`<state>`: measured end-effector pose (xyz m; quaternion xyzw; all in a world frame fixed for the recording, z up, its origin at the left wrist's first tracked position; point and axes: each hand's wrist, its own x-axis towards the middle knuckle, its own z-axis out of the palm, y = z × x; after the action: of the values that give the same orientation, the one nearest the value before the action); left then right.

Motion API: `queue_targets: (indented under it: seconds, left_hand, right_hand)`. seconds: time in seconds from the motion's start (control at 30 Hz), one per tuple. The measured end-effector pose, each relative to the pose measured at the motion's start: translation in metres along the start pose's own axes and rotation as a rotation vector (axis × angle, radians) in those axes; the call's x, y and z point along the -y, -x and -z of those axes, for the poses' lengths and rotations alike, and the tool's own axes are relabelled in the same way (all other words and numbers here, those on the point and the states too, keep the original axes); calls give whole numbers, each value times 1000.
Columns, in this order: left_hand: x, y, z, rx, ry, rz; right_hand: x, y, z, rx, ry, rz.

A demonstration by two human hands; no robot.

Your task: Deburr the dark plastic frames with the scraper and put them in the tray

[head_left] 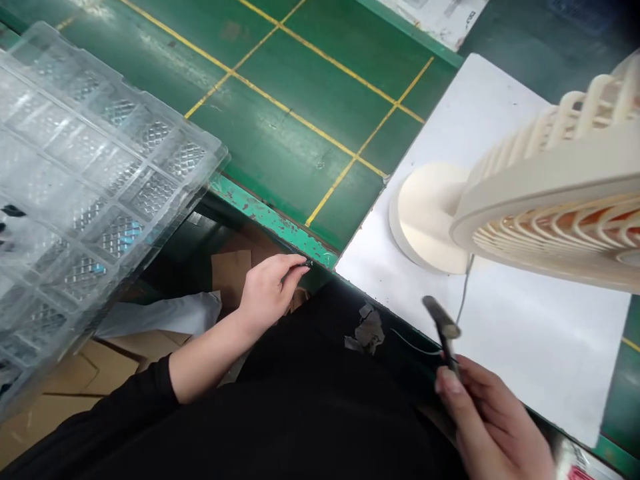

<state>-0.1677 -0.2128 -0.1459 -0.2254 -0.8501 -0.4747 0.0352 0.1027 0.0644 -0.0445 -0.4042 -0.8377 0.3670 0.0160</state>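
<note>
My left hand (270,290) is closed in a pinch in front of the bench's green edge. A small dark piece (309,264) shows at its fingertips, too small to name. My right hand (487,413) is wrapped around the thin handle of a small hammer (443,319), whose T-shaped head points up and is a little blurred. The hammer is above the front edge of a white board (540,333). Behind it on the board stands a cream desk fan (430,220) with a round base and a caged head. A thin grey cord (466,288) runs from the fan.
Clear plastic compartment trays (150,160) jut out at the left. The green bench (300,87) carries yellow grid lines. Below its edge (280,220) lie cardboard (231,273) and a white bag (165,317). A pale wire (415,348) is near my right hand.
</note>
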Motion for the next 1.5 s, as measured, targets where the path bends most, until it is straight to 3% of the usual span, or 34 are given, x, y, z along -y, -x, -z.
queue_targets:
  seconds: [0.1, 0.33, 0.53, 0.73, 0.93, 1.07, 1.33, 1.5]
  left_hand:
    - [2, -4, 1, -30, -71, -102]
    - [9, -9, 7, -31, -96, 12]
    - [13, -9, 8, -18, -118, 11]
    - [11, -12, 10, 13, -144, -30]
    - [6, -11, 11, -37, -176, -108]
    - [4, -8, 8, -41, -226, -79]
    - [3, -7, 5, -38, -230, -84]
    - [3, -9, 7, -37, -241, -109]
  right_hand:
    - [14, -15, -15, 96, 31, 17]
    - [37, -28, -36, 183, 38, 117]
    - [47, -39, -39, 199, 30, 79]
    - [72, -51, -52, 303, -64, 23]
    - [96, -53, -59, 295, -129, -4]
    - [107, -54, -66, 285, -130, 24]
    - [116, -71, -98, 326, -20, 349]
    - [114, -71, -118, 260, 29, 474]
